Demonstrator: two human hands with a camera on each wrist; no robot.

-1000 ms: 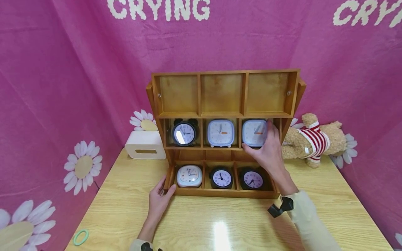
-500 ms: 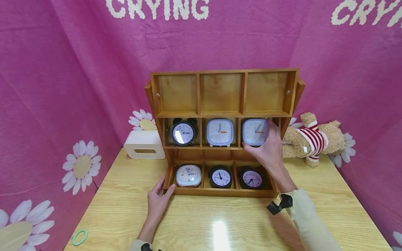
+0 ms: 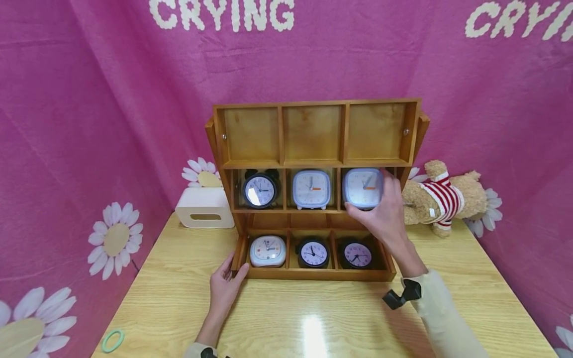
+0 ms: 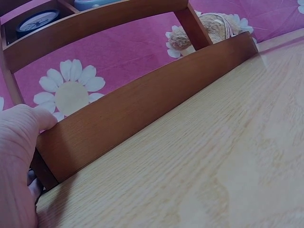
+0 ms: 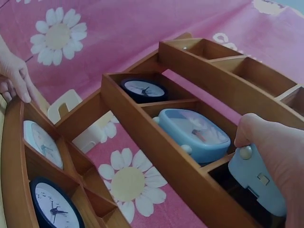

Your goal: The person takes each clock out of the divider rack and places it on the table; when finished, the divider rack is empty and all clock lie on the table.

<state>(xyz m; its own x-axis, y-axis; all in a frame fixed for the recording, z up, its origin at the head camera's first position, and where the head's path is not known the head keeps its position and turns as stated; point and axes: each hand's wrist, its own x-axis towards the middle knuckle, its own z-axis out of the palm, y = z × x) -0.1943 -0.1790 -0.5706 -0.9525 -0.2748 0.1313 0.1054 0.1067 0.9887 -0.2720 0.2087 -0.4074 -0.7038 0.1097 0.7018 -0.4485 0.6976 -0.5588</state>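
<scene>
My right hand [image 3: 386, 215] grips a light blue square alarm clock [image 3: 361, 189] at the right compartment of the wooden rack's middle tier. In the right wrist view that alarm clock [image 5: 256, 178] is tilted, its battery cover side showing, thumb by its foot. A matching blue clock [image 3: 312, 190] sits in the middle compartment, a black twin-bell clock [image 3: 259, 191] in the left. My left hand [image 3: 224, 287] holds the front left corner of the wooden rack [image 3: 313, 274], thumb [image 4: 45, 118] over the front board. Its other fingers are mostly hidden behind the corner.
In the bottom tier sit a white oval clock [image 3: 267, 251] and two black round clocks [image 3: 313, 253]. A white box [image 3: 203, 208] with a slot stands left of the rack. A teddy bear [image 3: 447, 199] lies at right. A green ring [image 3: 113, 341] is at the table's left edge.
The blue clock in my right hand has come slightly forward and looks a little larger. My left hand stays on the rack's corner. The head view has shifted slightly.
</scene>
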